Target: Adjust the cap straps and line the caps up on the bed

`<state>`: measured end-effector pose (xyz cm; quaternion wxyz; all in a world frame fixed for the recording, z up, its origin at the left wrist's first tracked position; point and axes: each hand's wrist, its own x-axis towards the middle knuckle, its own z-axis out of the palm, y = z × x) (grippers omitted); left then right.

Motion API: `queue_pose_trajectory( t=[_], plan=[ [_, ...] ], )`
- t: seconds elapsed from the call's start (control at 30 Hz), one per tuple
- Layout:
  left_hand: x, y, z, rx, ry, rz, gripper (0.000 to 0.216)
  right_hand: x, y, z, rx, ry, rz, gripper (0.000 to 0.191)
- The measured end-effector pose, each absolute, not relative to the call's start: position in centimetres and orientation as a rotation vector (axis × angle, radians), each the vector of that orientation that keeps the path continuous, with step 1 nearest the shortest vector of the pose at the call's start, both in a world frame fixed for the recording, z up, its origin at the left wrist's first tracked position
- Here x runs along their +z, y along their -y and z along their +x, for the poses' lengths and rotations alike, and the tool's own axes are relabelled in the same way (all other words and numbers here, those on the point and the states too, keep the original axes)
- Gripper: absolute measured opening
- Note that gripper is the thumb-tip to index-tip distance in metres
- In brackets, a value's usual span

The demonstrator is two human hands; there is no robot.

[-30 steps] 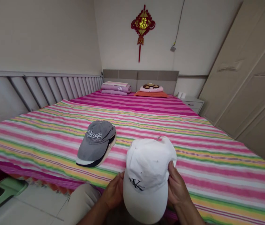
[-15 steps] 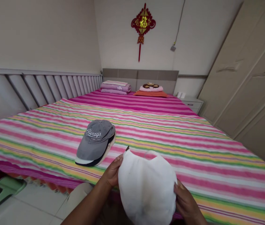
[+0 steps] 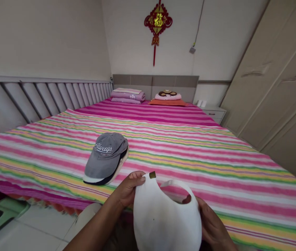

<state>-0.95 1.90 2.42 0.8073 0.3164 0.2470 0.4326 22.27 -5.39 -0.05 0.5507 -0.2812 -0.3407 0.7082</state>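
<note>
Between my hands is a white cap [image 3: 166, 219], with its back opening and strap facing up and away from me. A small brass-coloured clasp shows at one end of the opening. My left hand [image 3: 132, 186] pinches the cap's edge beside that clasp. On the opposite side my right hand [image 3: 209, 218] grips the edge, its fingers partly hidden by the cap. To the left on the bed lies a grey cap [image 3: 107, 157] with "Always" on its front, stacked over dark and cream caps whose brims peek out beneath it.
A striped sheet covers the bed [image 3: 189, 150]. Folded purple bedding [image 3: 128, 96] and a pink and orange pile [image 3: 167, 98] lie by the headboard [image 3: 134, 80]. A slatted rail [image 3: 66, 94] runs along the left. A green plastic item [image 3: 9, 211] stands on the floor at lower left.
The white cap has turned in my hands, so its back opening, strap and clasp now show more. My left thumb now lies over its edge. The stacked caps stay in place.
</note>
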Motion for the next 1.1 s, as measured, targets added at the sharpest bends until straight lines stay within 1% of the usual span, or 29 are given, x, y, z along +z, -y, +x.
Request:
queue_pose_trajectory(
  t=[0.2, 0.4, 0.5, 0.6, 0.77, 0.93, 1.1],
  plan=[
    [4.8, -1.4, -1.2, 0.837, -0.655, 0.849, 0.024, 0.8, 5.1, 22.8, 1.708, 1.032, -0.649, 0.041],
    [7.5, -0.9, -1.2, 0.844, -0.663, 0.971, 0.025, 2.4, 5.1, 22.3, 1.638, 1.066, -0.49, 0.016],
    [9.1, -0.5, -1.0, 0.906, -0.651, 1.018, 0.025, 3.5, 5.3, 21.6, 1.618, 1.048, -0.429, 0.012],
    [10.1, -0.3, -0.8, 0.961, -0.658, 1.095, 0.026, 4.4, 5.6, 21.0, 1.581, 1.067, -0.43, 0.014],
    [10.1, -0.2, -0.3, 0.943, -0.684, 1.2, 0.027, 5.5, 5.8, 20.6, 1.495, 1.011, -0.513, 0.027],
    [10.0, -0.3, 0.2, 0.88, -0.722, 1.139, 0.026, 7.4, 5.2, 20.8, 1.455, 0.952, -0.637, 0.023],
    [10.0, -0.3, 0.6, 0.885, -0.577, 1.086, 0.019, 9.4, 5.1, 20.9, 1.373, 1.121, -0.893, 0.02]
  ],
)
